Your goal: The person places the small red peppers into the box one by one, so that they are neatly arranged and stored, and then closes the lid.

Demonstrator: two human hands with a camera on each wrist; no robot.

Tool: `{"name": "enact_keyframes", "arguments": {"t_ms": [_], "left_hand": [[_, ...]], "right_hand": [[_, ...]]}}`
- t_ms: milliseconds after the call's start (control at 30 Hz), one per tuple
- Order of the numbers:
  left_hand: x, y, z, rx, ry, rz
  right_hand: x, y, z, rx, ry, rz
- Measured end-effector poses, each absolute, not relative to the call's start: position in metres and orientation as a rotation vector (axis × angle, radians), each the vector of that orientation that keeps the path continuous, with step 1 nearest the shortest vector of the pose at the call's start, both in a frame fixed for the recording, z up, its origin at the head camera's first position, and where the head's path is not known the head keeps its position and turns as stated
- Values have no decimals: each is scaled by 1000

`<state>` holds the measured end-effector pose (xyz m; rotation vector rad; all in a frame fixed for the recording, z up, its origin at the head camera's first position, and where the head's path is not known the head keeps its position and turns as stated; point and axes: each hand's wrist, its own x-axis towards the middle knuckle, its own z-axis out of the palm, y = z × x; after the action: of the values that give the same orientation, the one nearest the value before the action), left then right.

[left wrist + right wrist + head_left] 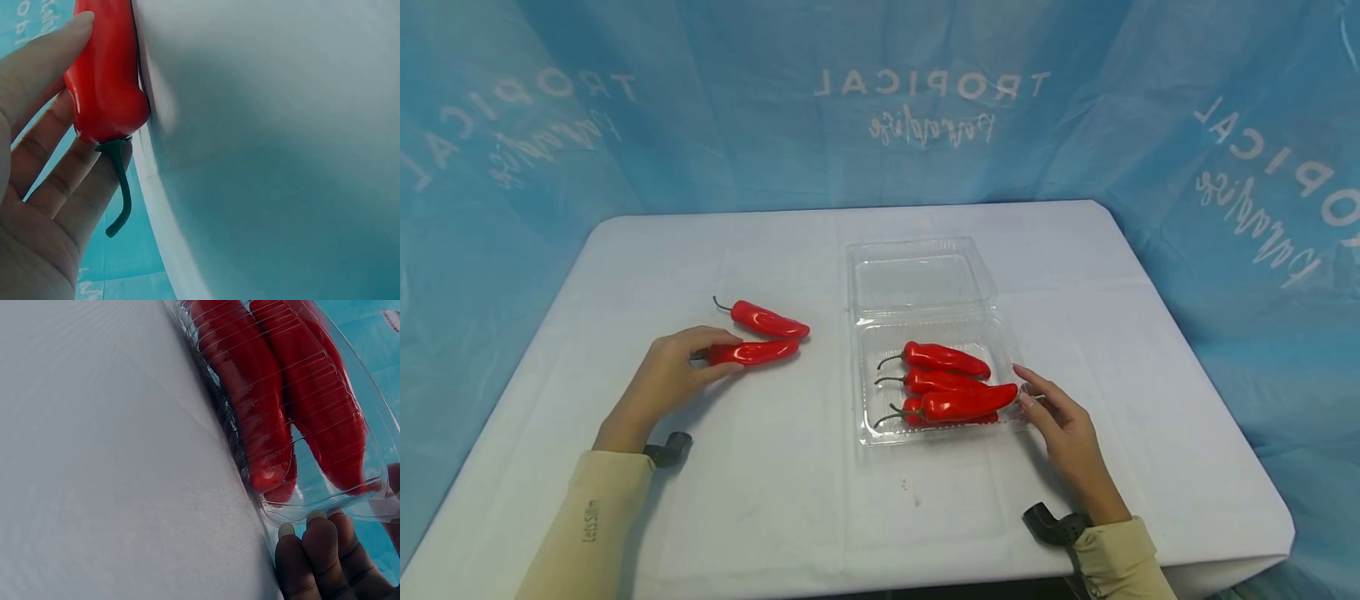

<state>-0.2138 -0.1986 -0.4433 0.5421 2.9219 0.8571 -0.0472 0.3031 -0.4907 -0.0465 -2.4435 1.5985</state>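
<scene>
On the left of the table, my left hand (675, 372) pinches a red chili pepper (758, 352) between thumb and fingers. The left wrist view shows the green stem (121, 181) of this pepper pointing toward the palm. Just beyond it lies a second red chili pepper (767, 320). A clear plastic clamshell container (868, 333) sits open near the middle, with several red chili peppers (945, 359) in its base. My right hand (1063, 421) holds the container's right edge, thumb at the rim; in the right wrist view, fingertips (320, 540) touch the outer wall.
The container's lid (917, 279) is folded back, away from me. A white cloth covers the table (760, 500), and a blue printed curtain (925, 167) hangs behind and at both sides. Black bands (670, 450) sit at both wrists.
</scene>
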Motion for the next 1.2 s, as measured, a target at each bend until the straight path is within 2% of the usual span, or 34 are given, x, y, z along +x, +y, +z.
{"name": "enact_keyframes", "arguments": {"t_ms": [433, 700, 933, 1200], "left_hand": [[-210, -202, -446, 571, 2889, 823], [-201, -202, -433, 567, 2925, 827], [-201, -182, -413, 788, 2966, 913], [-202, -114, -387, 1149, 2875, 1025]], "right_hand": [[-48, 303, -491, -40, -2436, 1611], [-48, 303, -491, -45, -2450, 1588], [-48, 304, -492, -57, -2468, 1559], [-49, 304, -490, -69, -2465, 1575]]}}
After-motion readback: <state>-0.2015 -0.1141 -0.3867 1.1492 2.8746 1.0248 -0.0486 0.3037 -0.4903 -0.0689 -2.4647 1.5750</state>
